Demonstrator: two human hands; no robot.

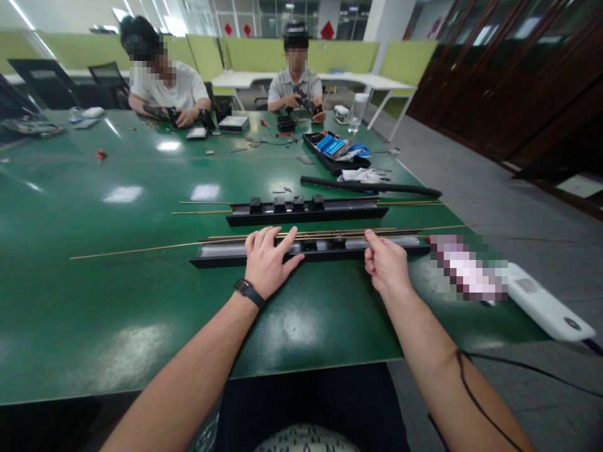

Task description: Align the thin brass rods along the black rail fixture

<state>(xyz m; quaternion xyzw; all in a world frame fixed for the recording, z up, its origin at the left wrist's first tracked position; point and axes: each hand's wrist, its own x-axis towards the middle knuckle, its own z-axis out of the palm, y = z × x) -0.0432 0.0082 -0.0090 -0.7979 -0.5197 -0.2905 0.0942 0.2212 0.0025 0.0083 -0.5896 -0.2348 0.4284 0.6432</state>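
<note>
In the head view, a long black channel [220, 258] with a shiny grey inner face lies across the table in front of me. Several thin brass rods [136, 252] run along its top, and some stick out well past its ends. My left hand [267, 258] is open, fingers spread over the left half of the channel and touching the rods. With thumb and bent fingers, my right hand [387, 262] pinches a brass rod above the channel's right part. A small black block [338, 239] sits in the channel between my hands.
Behind lies a second black channel [306, 216] with several black blocks and rods. Farther back are a black tube [370, 186], white gloves [360, 176] and a black tray [333, 164]. A white device [549, 301] is at right. Two people [164, 94] work across the table.
</note>
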